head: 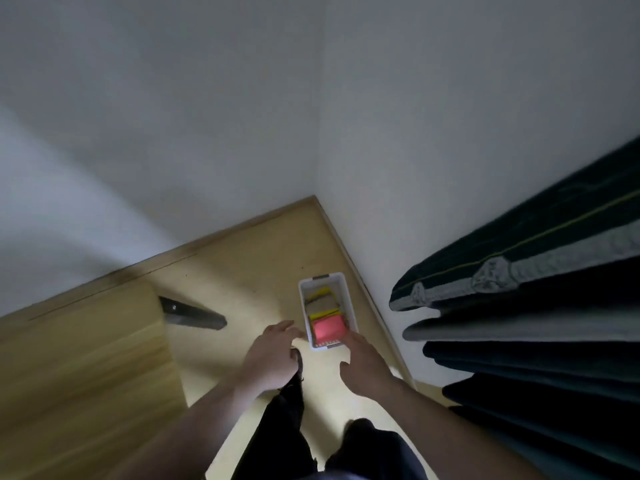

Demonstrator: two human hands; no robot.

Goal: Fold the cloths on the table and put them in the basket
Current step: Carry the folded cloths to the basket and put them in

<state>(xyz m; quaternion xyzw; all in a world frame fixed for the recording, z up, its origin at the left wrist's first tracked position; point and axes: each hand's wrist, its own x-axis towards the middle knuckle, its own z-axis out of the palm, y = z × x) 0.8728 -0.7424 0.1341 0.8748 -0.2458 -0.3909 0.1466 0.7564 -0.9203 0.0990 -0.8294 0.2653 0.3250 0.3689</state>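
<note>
The basket sits on the floor in the corner, already holding folded cloths, a pink cloth on top. My left hand and right hand hover beside it, each grip relaxed and empty. The surface's visible part shows no cloths, so I judge the task nearly done.

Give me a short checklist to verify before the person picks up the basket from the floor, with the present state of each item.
1. Cloths are inside the white basket: ok; a pink cloth lies on top, with yellow and tan ones behind it.
2. Nothing hangs over the rim: ok, as far as this view shows.
3. Both hands free: ok; left hand and right hand hold nothing, fingers relaxed.
4. Hands at the basket: ok; each is near one side of its near end, contact cannot be told.
5. Table has no cloths left: cannot tell; only part shows, blurred.
6. Dark fabric on the right is apart from the basket: ok.
</note>
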